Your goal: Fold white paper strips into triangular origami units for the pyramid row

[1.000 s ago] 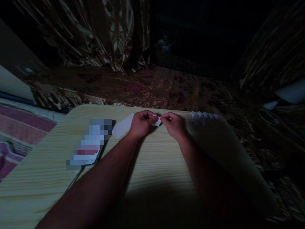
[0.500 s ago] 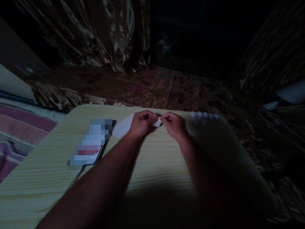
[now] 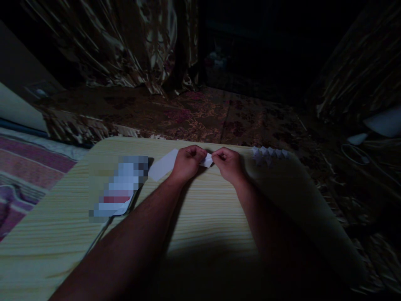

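Between my two hands is a small piece of white paper (image 3: 206, 160), with folded edges showing. My left hand (image 3: 189, 162) is closed on its left part, thumb on top. The fingertips of my right hand (image 3: 228, 162) pinch its right corner. A larger white sheet of paper (image 3: 164, 164) lies flat on the table just left of my left hand, partly covered by it. To the right of my right hand, several small pointed folded paper pieces (image 3: 270, 153) stand in a row near the far edge, with a couple more in front.
The light wooden table (image 3: 206, 209) has rounded corners. A phone (image 3: 120, 188), its screen blurred out, lies at the left with a cable (image 3: 95, 240) running toward me. Behind are a patterned cloth-covered ledge (image 3: 188, 113) and curtains (image 3: 150, 42). A white lamp-like object (image 3: 384, 121) stands far right.
The small paper between my fingers has tilted slightly and shows a fold more clearly. Both hands keep nearly the same place and grip.
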### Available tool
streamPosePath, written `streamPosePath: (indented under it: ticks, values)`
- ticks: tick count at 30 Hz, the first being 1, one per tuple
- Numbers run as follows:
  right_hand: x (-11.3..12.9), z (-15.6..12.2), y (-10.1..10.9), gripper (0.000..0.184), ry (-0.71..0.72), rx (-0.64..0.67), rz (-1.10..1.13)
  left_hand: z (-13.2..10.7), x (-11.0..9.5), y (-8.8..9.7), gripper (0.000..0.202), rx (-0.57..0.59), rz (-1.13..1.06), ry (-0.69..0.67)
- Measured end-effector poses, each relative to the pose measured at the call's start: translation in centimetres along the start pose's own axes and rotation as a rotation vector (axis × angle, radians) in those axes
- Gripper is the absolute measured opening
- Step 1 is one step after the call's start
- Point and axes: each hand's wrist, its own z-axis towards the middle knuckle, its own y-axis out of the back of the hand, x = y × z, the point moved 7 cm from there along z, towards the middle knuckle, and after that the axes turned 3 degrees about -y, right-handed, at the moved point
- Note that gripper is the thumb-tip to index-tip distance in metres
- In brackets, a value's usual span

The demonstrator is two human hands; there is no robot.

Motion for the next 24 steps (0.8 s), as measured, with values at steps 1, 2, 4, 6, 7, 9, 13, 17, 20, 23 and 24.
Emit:
streamPosePath:
  ticks: [1, 2, 4, 6, 7, 9, 13, 17, 20, 23, 24]
  values:
    - [-0.01, 0.00, 0.00, 0.010, 0.001, 0.001, 0.001, -0.03, -0.02, -0.05, 0.021, 0.002, 0.016, -0.007]
    - [-0.05, 0.02, 0.00, 0.010, -0.001, 0.002, 0.002, -0.07, -0.06, -0.11, 0.023, 0.007, 0.034, -0.015]
    - [-0.24, 0.07, 0.01, 0.010, -0.015, 0.000, 0.003, -0.15, -0.19, -0.23, 0.026, 0.020, 0.060, -0.028]
    - [-0.44, 0.13, 0.13, 0.010, -0.032, -0.016, 0.003, -0.24, -0.28, -0.42, 0.029, 0.049, 0.075, -0.023]
    - [-0.49, 0.15, 0.19, 0.011, -0.038, -0.025, 0.001, -0.29, -0.31, -0.49, 0.029, 0.062, 0.085, -0.017]
    - [-0.48, 0.16, 0.24, 0.012, -0.042, -0.030, -0.010, -0.36, -0.31, -0.56, 0.029, 0.081, 0.111, -0.001]
    - [-0.17, 0.06, 0.15, 0.011, -0.040, -0.013, -0.016, -0.38, -0.26, -0.50, 0.028, 0.083, 0.124, 0.004]
    - [0.12, 0.02, 0.17, 0.011, -0.024, -0.014, -0.015, -0.33, -0.24, -0.61, 0.028, 0.090, 0.090, 0.008]
    - [-0.02, 0.10, 0.35, 0.012, -0.022, -0.039, -0.004, -0.32, -0.43, -0.83, 0.028, 0.125, 0.116, -0.003]
    - [-0.29, 0.18, 0.49, 0.012, -0.030, -0.057, -0.012, -0.31, -0.53, -0.79, 0.027, 0.134, 0.171, -0.023]
    - [-0.38, 0.19, 0.48, 0.012, -0.035, -0.055, -0.017, -0.29, -0.48, -0.74, 0.027, 0.133, 0.179, -0.024]
